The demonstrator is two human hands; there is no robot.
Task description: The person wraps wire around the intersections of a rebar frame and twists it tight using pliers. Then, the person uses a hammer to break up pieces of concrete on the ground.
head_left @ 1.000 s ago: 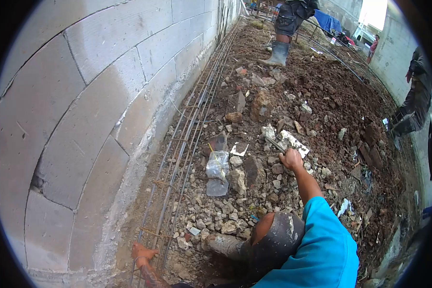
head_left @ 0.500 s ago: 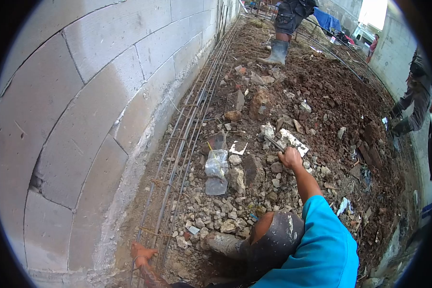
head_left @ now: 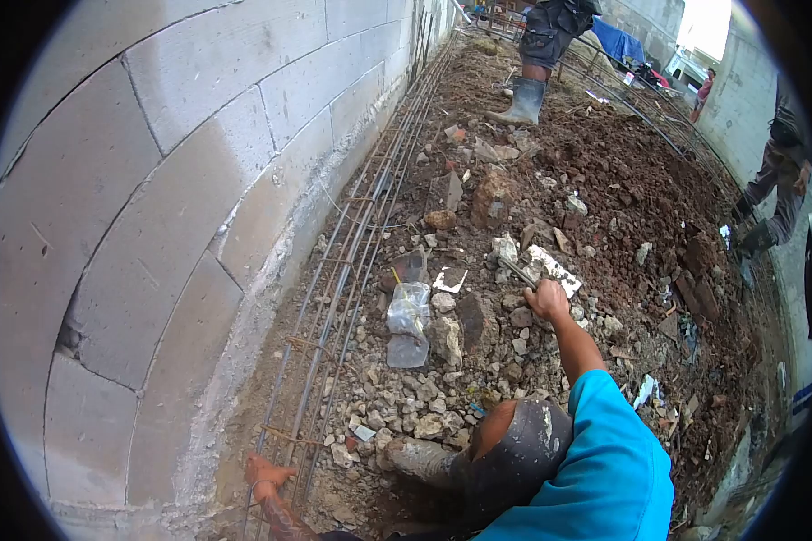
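My right hand (head_left: 547, 299) is closed round the end of a thin metal tool (head_left: 518, 270), which points up and left over the rubble beside a white broken slab (head_left: 554, 269). At the lower left, my left hand (head_left: 267, 474) rests at the near end of a long rebar cage (head_left: 320, 335), by its outer bar. Its thumb is stretched toward the bars; the other fingers are curled, and what they hold, if anything, is too small to make out. A clear plastic bag (head_left: 408, 316) lies on stones between my hands.
A block wall (head_left: 171, 225) runs along the left. Ahead stands a person in rubber boots (head_left: 525, 99); another person (head_left: 774, 185) is at the right wall. Loose soil (head_left: 641, 198) and stones cover the ground. A person (head_left: 702, 95) is far back.
The view has shifted very slightly. Both of my hands keep nearly the same places. At the right wall, the person's hand now shows beside the leg.
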